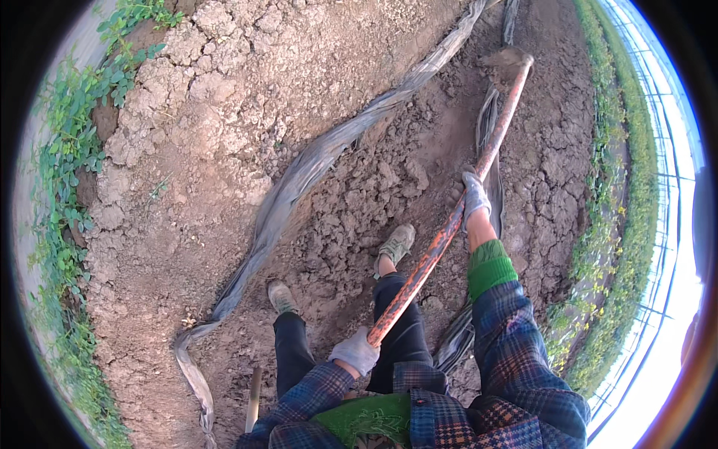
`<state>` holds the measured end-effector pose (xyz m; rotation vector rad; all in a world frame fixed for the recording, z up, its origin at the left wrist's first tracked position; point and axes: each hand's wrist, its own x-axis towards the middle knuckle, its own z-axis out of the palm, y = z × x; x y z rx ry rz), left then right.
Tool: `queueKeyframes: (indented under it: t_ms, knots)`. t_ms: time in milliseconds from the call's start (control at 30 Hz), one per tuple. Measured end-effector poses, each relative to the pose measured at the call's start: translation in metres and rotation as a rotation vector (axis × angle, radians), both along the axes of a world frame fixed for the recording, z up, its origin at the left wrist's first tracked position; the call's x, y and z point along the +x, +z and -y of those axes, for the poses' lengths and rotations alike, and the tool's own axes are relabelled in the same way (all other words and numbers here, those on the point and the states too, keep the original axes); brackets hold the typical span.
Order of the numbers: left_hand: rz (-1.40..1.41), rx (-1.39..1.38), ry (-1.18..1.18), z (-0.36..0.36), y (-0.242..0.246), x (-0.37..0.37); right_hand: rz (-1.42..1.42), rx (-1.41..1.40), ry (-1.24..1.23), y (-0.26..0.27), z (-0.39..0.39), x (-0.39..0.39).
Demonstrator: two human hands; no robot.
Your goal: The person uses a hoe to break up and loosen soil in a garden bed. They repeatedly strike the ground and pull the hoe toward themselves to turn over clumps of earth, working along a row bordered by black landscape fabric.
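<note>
A long-handled hoe with worn orange paint on its handle slants from my waist up towards the upper right. My left hand, in a pale grey glove, is closed around the handle's lower end. Farther along, my right hand, gloved the same way, grips the handle near its middle. The hoe's soil-coated head is at the far end, over dark soil and beside a strip of crumpled plastic film. Its cutting edge cannot be made out clearly.
A twisted length of grey plastic film runs along the left of the cloddy furrow. Cracked dry soil lies beyond it. Green plants line the left, with more plants at right. A wooden stick is near my left sleeve.
</note>
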<state>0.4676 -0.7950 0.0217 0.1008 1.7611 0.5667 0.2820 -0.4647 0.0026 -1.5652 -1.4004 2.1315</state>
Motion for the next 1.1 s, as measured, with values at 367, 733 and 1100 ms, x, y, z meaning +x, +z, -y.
queueKeyframes:
  t_ms: [367, 733, 1100]
  knots:
    - [0.008, -0.232, -0.115, 0.204, 0.057, 0.021, 0.175, -0.386, -0.162, -0.089, 0.189, 0.105]
    - [-0.335, -0.297, -0.172, 0.202, -0.03, 0.016, 0.044, -0.553, -0.189, -0.06, 0.164, 0.096]
    - [-0.129, 0.116, 0.143, -0.056, -0.027, -0.03, -0.061, -0.099, 0.053, -0.026, -0.015, -0.014]
